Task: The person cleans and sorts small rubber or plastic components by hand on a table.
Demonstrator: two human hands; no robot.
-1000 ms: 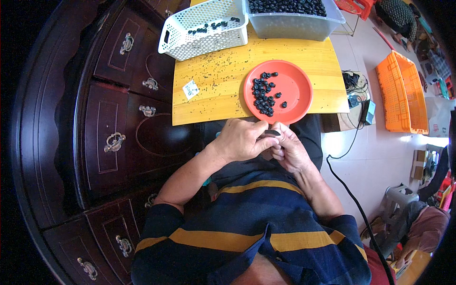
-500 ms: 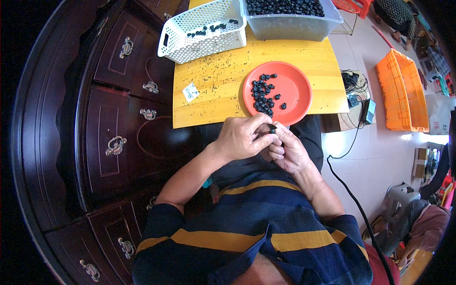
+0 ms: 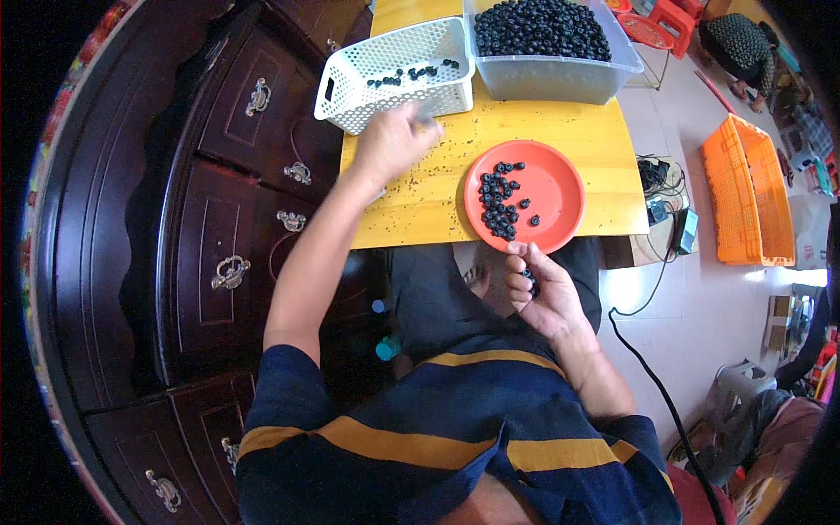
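Observation:
My left hand (image 3: 395, 147) is over the table by the near wall of the white perforated basket (image 3: 360, 112). Motion smears its fingertips, so whether they hold anything is unclear. Several small black ring-shaped parts (image 3: 411, 74) lie inside that basket. Below the red plate's near rim, my right hand (image 3: 549, 293) is curled closed, with small black ring-shaped parts (image 3: 528, 278) showing between its fingers. A cluster of the same black parts (image 3: 499, 206) rests on the left side of the red plate (image 3: 560, 192).
A clear plastic bin (image 3: 556, 79) heaped with black parts stands at the table's back right. Dark crumbs dot the yellow table (image 3: 420, 210). Dark wooden drawers (image 3: 219, 227) stand close on the left. An orange crate (image 3: 744, 201), a black cable (image 3: 647, 363) and another person (image 3: 739, 44) are to the right.
My left hand has left my right hand and moved up and left to the white basket. My right hand has dropped slightly and turned, with black parts now visible in it.

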